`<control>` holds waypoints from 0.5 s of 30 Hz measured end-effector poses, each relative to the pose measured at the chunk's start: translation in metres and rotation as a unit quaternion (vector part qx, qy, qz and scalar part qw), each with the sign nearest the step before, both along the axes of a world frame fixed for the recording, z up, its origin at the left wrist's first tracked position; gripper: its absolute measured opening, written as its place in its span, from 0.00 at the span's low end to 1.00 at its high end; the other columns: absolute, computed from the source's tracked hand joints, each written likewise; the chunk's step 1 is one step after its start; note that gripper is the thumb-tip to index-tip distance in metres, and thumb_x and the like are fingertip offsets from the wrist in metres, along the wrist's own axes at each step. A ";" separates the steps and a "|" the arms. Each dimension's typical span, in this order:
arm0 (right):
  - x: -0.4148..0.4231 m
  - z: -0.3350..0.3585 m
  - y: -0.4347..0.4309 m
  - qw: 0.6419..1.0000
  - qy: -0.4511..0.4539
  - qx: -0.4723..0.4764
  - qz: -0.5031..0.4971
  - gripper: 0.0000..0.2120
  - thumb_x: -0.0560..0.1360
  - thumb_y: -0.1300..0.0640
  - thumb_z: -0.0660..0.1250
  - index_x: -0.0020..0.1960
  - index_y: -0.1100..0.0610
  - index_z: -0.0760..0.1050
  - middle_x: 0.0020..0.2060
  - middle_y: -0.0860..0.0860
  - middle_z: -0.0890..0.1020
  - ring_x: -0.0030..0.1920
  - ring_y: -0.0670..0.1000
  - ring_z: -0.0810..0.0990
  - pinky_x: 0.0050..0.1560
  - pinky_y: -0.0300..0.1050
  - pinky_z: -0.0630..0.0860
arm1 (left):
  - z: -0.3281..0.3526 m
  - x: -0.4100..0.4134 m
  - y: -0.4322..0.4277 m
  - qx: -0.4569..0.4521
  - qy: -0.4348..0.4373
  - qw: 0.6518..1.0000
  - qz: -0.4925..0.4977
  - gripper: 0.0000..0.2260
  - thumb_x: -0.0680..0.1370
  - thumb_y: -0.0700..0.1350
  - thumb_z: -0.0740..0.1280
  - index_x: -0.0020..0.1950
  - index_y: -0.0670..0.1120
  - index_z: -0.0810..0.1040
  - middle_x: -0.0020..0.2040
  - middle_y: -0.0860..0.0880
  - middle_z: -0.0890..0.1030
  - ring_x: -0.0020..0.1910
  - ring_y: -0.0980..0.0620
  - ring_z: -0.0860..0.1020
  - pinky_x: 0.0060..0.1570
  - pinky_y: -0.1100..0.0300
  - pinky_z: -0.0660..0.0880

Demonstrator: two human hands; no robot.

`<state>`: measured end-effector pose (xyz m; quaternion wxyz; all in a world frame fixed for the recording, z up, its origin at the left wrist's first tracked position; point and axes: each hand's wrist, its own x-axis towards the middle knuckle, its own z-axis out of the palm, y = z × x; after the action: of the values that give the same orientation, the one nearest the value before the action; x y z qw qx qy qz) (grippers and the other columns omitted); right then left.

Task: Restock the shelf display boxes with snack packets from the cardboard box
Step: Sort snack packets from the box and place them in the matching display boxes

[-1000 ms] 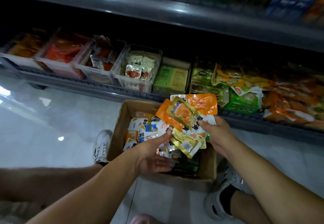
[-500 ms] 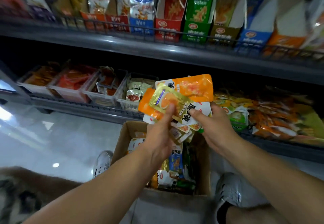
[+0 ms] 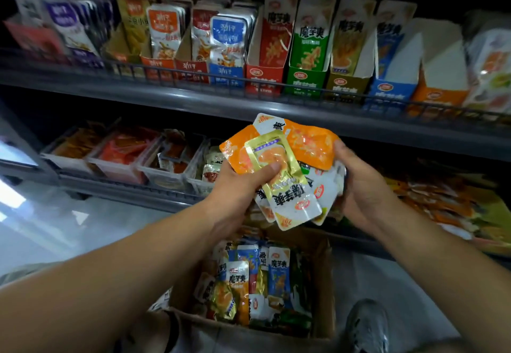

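Note:
Both hands hold one bunch of snack packets (image 3: 301, 148) in front of the lower shelf. My left hand (image 3: 237, 184) grips a gold packet (image 3: 284, 184) on top of the bunch, thumb pressed on its face. My right hand (image 3: 356, 186) grips the orange and white packets from the right side. Below them the open cardboard box (image 3: 323, 294) sits on the floor, holding several mixed packets. On the upper shelf stand upright display boxes: red (image 3: 272, 48), green (image 3: 309, 51), gold (image 3: 349, 51), blue (image 3: 392, 59) and orange (image 3: 439, 76).
A wire rail (image 3: 193, 74) runs along the upper shelf's front edge. Clear plastic bins (image 3: 166, 170) of red and brown snacks line the lower shelf at left; loose orange packets (image 3: 448, 206) lie at right. A grey shoe (image 3: 367, 325) stands on the pale floor beside the box.
Both hands lifted the bunch of packets out of the box to lower-shelf height. My left hand came off the box contents and took hold of the gold packet. The view tilted up.

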<state>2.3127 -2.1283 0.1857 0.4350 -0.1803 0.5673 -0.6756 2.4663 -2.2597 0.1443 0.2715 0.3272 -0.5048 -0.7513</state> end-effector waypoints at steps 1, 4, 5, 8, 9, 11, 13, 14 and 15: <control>-0.003 0.003 -0.003 1.000 -0.015 0.001 0.010 0.28 0.71 0.37 0.64 0.62 0.56 0.80 0.56 0.57 0.85 0.56 0.60 0.84 0.58 0.59 0.78 | 0.002 0.002 -0.002 -0.012 -0.007 1.000 -0.010 0.34 0.66 0.46 0.82 0.69 0.44 0.74 0.59 0.45 0.86 0.58 0.43 0.85 0.63 0.38 0.77; -0.009 0.001 -0.009 0.998 -0.038 0.037 0.019 0.30 0.71 0.35 0.65 0.60 0.58 0.80 0.53 0.60 0.86 0.54 0.61 0.85 0.57 0.60 0.80 | 0.006 0.007 -0.002 -0.040 -0.025 0.998 -0.045 0.34 0.67 0.45 0.83 0.70 0.44 0.73 0.59 0.46 0.86 0.58 0.45 0.85 0.64 0.40 0.77; -0.010 -0.001 -0.010 0.998 -0.022 0.053 0.013 0.29 0.71 0.37 0.68 0.59 0.59 0.80 0.52 0.60 0.86 0.53 0.62 0.85 0.57 0.61 0.80 | 0.005 0.009 -0.002 -0.047 -0.037 0.997 -0.054 0.32 0.69 0.43 0.82 0.69 0.44 0.73 0.59 0.46 0.86 0.58 0.45 0.85 0.64 0.40 0.77; -0.017 -0.005 -0.011 0.989 0.099 0.104 0.020 0.20 0.71 0.47 0.75 0.58 0.55 0.79 0.53 0.59 0.85 0.47 0.57 0.86 0.49 0.56 0.83 | 0.001 0.014 0.001 -0.038 -0.063 0.996 -0.052 0.26 0.71 0.39 0.79 0.67 0.43 0.74 0.56 0.45 0.86 0.56 0.44 0.85 0.63 0.40 0.78; -0.019 -0.004 -0.010 0.983 0.135 0.116 0.044 0.17 0.72 0.52 0.76 0.58 0.53 0.79 0.52 0.57 0.85 0.46 0.55 0.86 0.45 0.54 0.83 | 0.001 0.013 0.001 -0.022 -0.064 0.997 -0.049 0.26 0.71 0.38 0.80 0.66 0.43 0.75 0.56 0.45 0.87 0.55 0.43 0.85 0.63 0.39 0.78; -0.022 -0.003 -0.008 0.975 0.162 0.122 0.091 0.14 0.74 0.58 0.74 0.59 0.51 0.79 0.50 0.55 0.86 0.46 0.55 0.87 0.44 0.54 0.84 | 0.003 0.011 0.004 0.014 -0.061 0.997 -0.043 0.27 0.70 0.40 0.80 0.66 0.43 0.76 0.55 0.43 0.87 0.55 0.41 0.85 0.61 0.37 0.79; -0.022 -0.001 -0.007 0.975 0.171 0.116 0.079 0.12 0.75 0.59 0.73 0.58 0.52 0.79 0.49 0.55 0.86 0.44 0.55 0.87 0.42 0.54 0.84 | 0.007 0.007 0.007 0.058 -0.057 0.996 -0.029 0.25 0.70 0.41 0.80 0.66 0.42 0.77 0.54 0.43 0.87 0.52 0.40 0.86 0.56 0.37 0.81; -0.021 0.000 -0.007 0.978 0.168 0.112 0.054 0.11 0.76 0.59 0.73 0.57 0.52 0.79 0.49 0.55 0.86 0.43 0.55 0.87 0.39 0.53 0.83 | 0.010 0.005 0.008 0.088 -0.051 0.995 -0.023 0.23 0.71 0.41 0.79 0.65 0.42 0.78 0.53 0.42 0.87 0.50 0.40 0.87 0.52 0.39 0.83; -0.019 0.001 -0.007 0.980 0.164 0.107 0.028 0.09 0.77 0.58 0.72 0.56 0.53 0.78 0.47 0.56 0.86 0.40 0.56 0.86 0.34 0.52 0.82 | 0.013 0.003 0.009 0.118 -0.043 0.992 -0.020 0.21 0.71 0.41 0.79 0.62 0.42 0.80 0.52 0.42 0.87 0.48 0.40 0.87 0.48 0.43 0.84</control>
<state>2.2932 -2.1349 0.1866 0.3721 -0.2568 0.6948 -0.5594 2.4691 -2.2504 0.1575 0.1941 0.3792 -0.4302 -0.7959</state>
